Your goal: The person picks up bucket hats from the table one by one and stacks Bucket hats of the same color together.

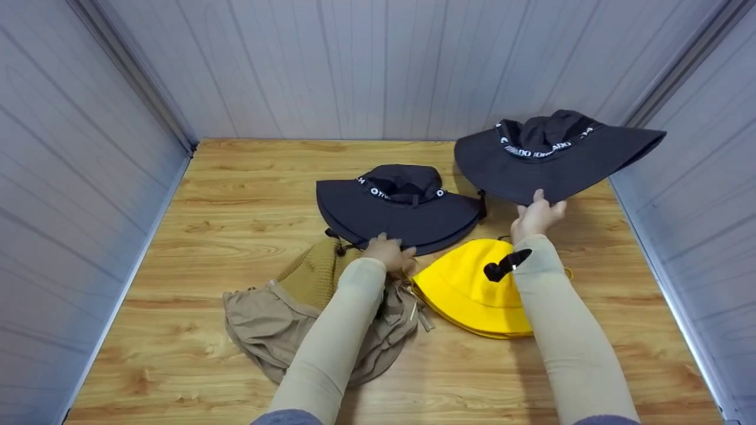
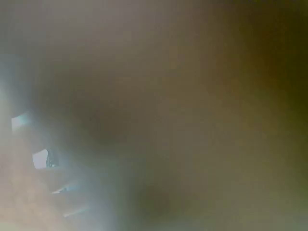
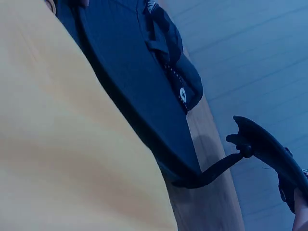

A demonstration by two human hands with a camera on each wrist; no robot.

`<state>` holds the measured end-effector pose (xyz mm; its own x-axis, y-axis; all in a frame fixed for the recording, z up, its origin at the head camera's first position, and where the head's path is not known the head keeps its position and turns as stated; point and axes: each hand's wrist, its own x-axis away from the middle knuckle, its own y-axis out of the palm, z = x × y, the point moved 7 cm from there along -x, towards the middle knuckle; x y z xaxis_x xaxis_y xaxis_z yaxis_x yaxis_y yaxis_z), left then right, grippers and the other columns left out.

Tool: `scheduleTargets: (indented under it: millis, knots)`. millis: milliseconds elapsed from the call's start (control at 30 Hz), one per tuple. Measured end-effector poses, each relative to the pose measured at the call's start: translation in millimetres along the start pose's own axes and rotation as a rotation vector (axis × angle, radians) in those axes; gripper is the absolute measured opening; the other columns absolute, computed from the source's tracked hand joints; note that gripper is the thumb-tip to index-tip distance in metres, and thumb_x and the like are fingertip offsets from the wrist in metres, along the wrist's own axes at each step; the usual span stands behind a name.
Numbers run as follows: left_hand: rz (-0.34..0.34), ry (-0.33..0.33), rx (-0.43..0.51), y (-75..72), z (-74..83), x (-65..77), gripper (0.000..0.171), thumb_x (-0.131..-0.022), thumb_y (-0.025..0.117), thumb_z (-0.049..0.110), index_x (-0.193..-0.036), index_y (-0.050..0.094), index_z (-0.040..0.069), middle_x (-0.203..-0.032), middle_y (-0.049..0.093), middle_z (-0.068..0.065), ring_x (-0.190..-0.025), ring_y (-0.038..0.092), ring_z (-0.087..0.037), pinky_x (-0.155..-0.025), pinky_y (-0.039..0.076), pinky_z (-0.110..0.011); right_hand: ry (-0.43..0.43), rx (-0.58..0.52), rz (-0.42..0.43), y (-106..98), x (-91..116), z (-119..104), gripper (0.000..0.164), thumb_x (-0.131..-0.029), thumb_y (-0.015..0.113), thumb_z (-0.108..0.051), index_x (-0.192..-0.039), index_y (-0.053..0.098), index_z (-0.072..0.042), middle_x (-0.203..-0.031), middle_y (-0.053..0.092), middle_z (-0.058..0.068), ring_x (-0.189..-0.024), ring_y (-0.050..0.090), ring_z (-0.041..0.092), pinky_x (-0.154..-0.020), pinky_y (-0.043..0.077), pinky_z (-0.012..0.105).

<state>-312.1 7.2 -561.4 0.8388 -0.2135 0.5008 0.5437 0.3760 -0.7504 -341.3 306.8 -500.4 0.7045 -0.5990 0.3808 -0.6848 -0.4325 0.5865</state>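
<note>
A black bucket hat [image 1: 401, 218] with a white-lettered band sits at the middle, its wide brim toward me. My left hand [image 1: 388, 252] grips the front edge of that brim, and a fingertip [image 3: 84, 2] shows on it in the right wrist view. Farther right, my right hand [image 1: 537, 219] pinches the near brim of a second black bucket hat [image 1: 537, 168], raised and tilted. This hat [image 3: 269, 149] also appears at the lower right of the right wrist view. The left wrist view is a blur.
A yellow bucket hat [image 1: 466, 289] lies below my right hand, partly covered by the forearm. Left of it, a tan hat [image 1: 271, 330] with a ribbed mustard part lies under my left forearm. Panelled walls [image 1: 354, 71] border the wooden tabletop [image 1: 248, 195] at the back and both sides.
</note>
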Motion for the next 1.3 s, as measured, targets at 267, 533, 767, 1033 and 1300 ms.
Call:
scheduleTargets:
  millis: [267, 533, 767, 1033, 1300]
  knots:
    - [0.104, 0.033, 0.534, -36.9, 14.6, 4.7, 0.066, -0.103, 0.042, 0.053, -0.146, 0.046, 0.003, -0.149, 0.048, -0.015, -0.139, 0.045, -0.033, -0.115, 0.038, -0.044, 0.099, -0.128, -0.103, 14.0, 30.4, 23.2, 0.053, -0.102, 0.040, 0.003, -0.149, 0.039, -0.023, -0.144, 0.046, 0.006, -0.133, 0.049, 0.025, -0.107, 0.046, 0.041]
    - [0.056, 0.109, 1.324, -50.7, 35.0, 10.5, 0.076, -0.103, 0.050, 0.043, -0.157, 0.018, 0.001, -0.151, 0.043, -0.022, -0.134, 0.050, -0.036, -0.109, 0.045, -0.044, 0.225, -0.132, -0.174, 23.3, 63.9, 46.8, 0.056, -0.101, 0.042, 0.004, -0.150, 0.038, -0.023, -0.135, 0.052, 0.007, -0.130, 0.051, 0.027, -0.074, 0.061, 0.035]
    - [0.113, 0.170, 1.626, -57.2, 36.8, 13.9, 0.070, -0.103, 0.054, 0.033, -0.158, 0.018, 0.009, -0.149, 0.045, -0.022, -0.128, 0.054, -0.043, -0.101, 0.050, -0.050, 0.306, -0.114, -0.223, 25.6, 91.1, 61.2, 0.054, -0.101, 0.044, 0.003, -0.150, 0.038, -0.021, -0.139, 0.052, 0.008, -0.135, 0.050, 0.025, -0.089, 0.057, 0.038]
    - [0.242, 0.241, 1.783, -58.6, 29.4, 16.2, 0.050, -0.104, 0.052, 0.021, -0.147, 0.029, 0.018, -0.131, 0.059, -0.023, -0.108, 0.067, -0.040, -0.089, 0.055, -0.055, 0.326, -0.097, -0.252, 27.4, 109.6, 73.3, 0.055, -0.101, 0.044, 0.003, -0.151, 0.036, -0.020, -0.131, 0.055, 0.008, -0.131, 0.052, 0.028, -0.078, 0.061, 0.036]
    - [0.342, 0.269, 1.779, -64.3, 18.5, 21.0, 0.053, -0.105, 0.047, 0.010, -0.150, 0.023, 0.025, -0.138, 0.055, -0.021, -0.103, 0.069, -0.034, -0.076, 0.059, -0.050, 0.351, -0.078, -0.334, 30.1, 118.0, 80.2, 0.064, -0.101, 0.043, 0.004, -0.156, 0.026, -0.025, -0.155, 0.039, 0.010, -0.140, 0.045, 0.028, -0.109, 0.044, 0.043]
